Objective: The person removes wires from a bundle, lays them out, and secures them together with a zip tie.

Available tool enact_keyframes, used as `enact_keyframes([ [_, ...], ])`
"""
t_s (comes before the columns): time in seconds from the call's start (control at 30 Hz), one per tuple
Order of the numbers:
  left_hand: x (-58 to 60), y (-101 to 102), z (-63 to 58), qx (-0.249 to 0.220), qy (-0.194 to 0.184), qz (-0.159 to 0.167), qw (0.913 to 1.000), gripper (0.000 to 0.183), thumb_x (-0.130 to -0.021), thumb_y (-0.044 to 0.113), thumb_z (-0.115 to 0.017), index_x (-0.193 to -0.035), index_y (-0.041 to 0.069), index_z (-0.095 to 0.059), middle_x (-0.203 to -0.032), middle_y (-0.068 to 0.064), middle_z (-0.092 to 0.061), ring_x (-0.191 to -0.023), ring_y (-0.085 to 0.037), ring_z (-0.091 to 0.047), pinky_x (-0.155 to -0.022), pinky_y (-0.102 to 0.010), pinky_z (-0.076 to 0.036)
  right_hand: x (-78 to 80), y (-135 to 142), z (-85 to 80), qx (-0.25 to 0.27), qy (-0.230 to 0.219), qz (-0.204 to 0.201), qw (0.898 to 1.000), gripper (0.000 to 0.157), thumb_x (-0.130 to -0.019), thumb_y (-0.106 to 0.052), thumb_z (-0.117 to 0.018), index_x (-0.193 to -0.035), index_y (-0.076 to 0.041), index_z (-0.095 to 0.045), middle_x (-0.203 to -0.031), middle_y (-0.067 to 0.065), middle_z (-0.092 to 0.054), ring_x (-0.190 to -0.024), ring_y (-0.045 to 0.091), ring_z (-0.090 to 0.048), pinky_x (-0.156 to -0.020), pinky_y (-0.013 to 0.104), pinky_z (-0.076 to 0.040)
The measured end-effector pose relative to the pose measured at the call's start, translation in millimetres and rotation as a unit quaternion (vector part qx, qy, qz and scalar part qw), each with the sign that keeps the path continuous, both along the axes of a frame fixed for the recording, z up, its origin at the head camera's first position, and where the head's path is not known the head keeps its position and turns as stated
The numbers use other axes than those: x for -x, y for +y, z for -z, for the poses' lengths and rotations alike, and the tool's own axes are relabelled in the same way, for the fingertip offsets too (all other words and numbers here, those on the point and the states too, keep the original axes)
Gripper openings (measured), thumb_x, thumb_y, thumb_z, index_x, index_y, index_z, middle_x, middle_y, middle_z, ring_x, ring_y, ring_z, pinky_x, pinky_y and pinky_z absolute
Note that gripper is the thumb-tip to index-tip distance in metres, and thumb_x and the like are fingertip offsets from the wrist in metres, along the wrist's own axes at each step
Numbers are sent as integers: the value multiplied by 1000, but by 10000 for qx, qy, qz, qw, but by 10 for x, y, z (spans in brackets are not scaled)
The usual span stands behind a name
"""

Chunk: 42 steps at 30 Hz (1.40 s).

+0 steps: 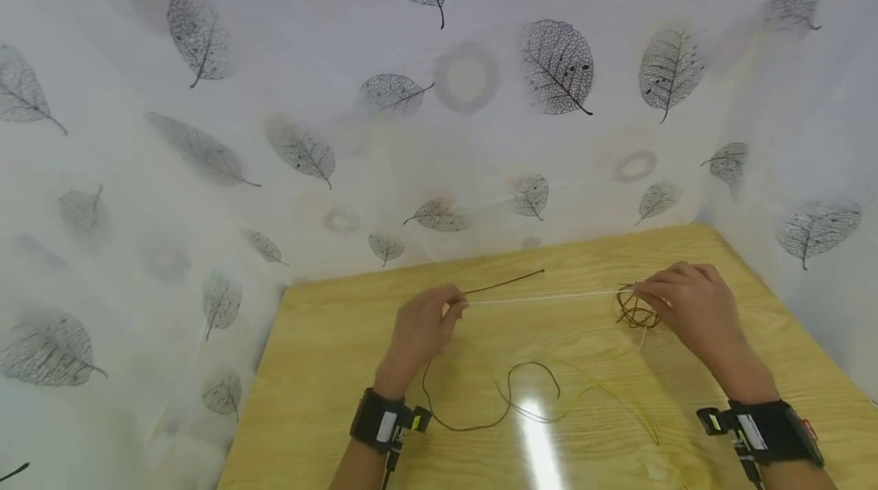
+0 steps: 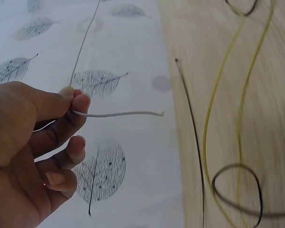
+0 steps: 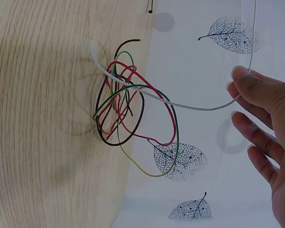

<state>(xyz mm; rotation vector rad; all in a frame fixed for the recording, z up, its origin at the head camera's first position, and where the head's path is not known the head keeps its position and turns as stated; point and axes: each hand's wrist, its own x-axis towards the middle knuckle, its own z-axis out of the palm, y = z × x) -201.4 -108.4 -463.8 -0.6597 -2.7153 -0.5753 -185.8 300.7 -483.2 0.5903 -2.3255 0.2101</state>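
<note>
A thin white wire (image 1: 542,298) runs nearly straight between the two hands, above the table. My left hand (image 1: 421,328) pinches it between thumb and index finger; in the left wrist view a short free end of the white wire (image 2: 118,114) sticks out past the fingertips. At the other side my right hand (image 1: 701,316) pinches the wire with thumb and fingertip, the remaining fingers spread loosely. Its curved tail of white wire (image 3: 199,109) crosses in front of a tangled bundle of red, green and dark wires (image 3: 172,114), just beside the right hand.
On the wooden table (image 1: 309,368) lie a long, curving dark wire (image 1: 473,429) and yellow wires (image 1: 624,401), crossing each other near the front. White leaf-patterned sheeting (image 1: 466,155) borders the table at the back and sides. Each wrist wears a black camera strap (image 1: 768,433).
</note>
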Motion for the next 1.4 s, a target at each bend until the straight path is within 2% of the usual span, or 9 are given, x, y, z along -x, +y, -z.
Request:
enact_keyframes([
  [0.03,-10,-52,-3,-13,34,-52,10000,8,-95,29,-65,-96,24,-71,-88,12,-71,-53,-4,-50,-46,-24,-44,-2,6,6,14,28,0,10000,83,-99,-61,-18,-87,-8,-80,-74,8,-74,-76,29,-60,-78,51,-45],
  [0.37,-99,-573,-13,-366,690,-271,9966,6,-90,19,-72,-95,15,-73,-80,7,-72,-45,-5,-38,-39,-23,-32,-9,57,-25,164,170,140,9996,79,-99,-62,-24,-84,-8,-80,-71,11,-74,-73,29,-62,-80,52,-46],
  [0.53,-175,-838,35,-421,514,-568,9962,5,-89,19,-73,-94,17,-73,-81,6,-71,-45,-6,-39,-39,-24,-32,-71,58,-20,150,-64,76,9998,81,-97,-65,-22,-85,-10,-81,-70,8,-74,-73,27,-62,-83,51,-45],
  [0.7,-255,-1057,143,-335,75,-859,9957,9,-89,23,-72,-96,18,-75,-85,6,-72,-46,-7,-39,-41,-24,-33,-142,-25,29,-26,-602,-174,9980,28,-72,-40,-77,-85,-16,-82,-69,1,-74,-71,25,-64,-83,50,-46],
  [0.77,-285,-1124,192,-295,-101,-959,9949,10,-89,24,-72,-96,17,-75,-86,5,-73,-45,-7,-38,-41,-24,-32,-149,-65,46,-68,-853,-232,9961,24,-59,-22,-85,-83,-18,-82,-67,-2,-73,-64,21,-64,-79,50,-47],
  [0.87,-328,-1190,254,-267,-427,-1078,9929,10,-90,24,-72,-95,17,-76,-85,4,-74,-46,-7,-39,-41,-24,-33,-155,-107,58,-28,-1350,-317,9903,19,-62,-24,-87,-80,-22,-82,-64,-8,-73,-49,9,-57,-70,46,-51],
  [1.03,-364,-1300,393,-244,-929,-1229,9878,8,-90,23,-71,-94,17,-76,-86,4,-74,-48,-9,-44,-43,-26,-36,-220,-153,77,96,-2636,-312,9641,12,-74,-25,-82,-85,-22,-82,-71,-7,-76,-48,2,-58,-50,31,-53],
  [1.27,-376,-1356,598,-258,-1624,-1208,9790,4,-89,20,-72,-92,21,-75,-87,8,-72,-67,-9,-58,-60,-30,-49,-298,-278,141,239,-4160,-396,9082,11,-80,-20,-78,-90,-19,-81,-83,-4,-77,-72,14,-70,-60,33,-57],
  [1.4,-376,-1330,668,-308,-1851,-904,9781,5,-88,20,-73,-93,20,-73,-83,7,-70,-68,-10,-60,-61,-32,-51,-318,-304,194,274,-4534,-420,8899,11,-81,-16,-77,-91,-16,-81,-87,-1,-77,-78,18,-71,-66,37,-59],
])
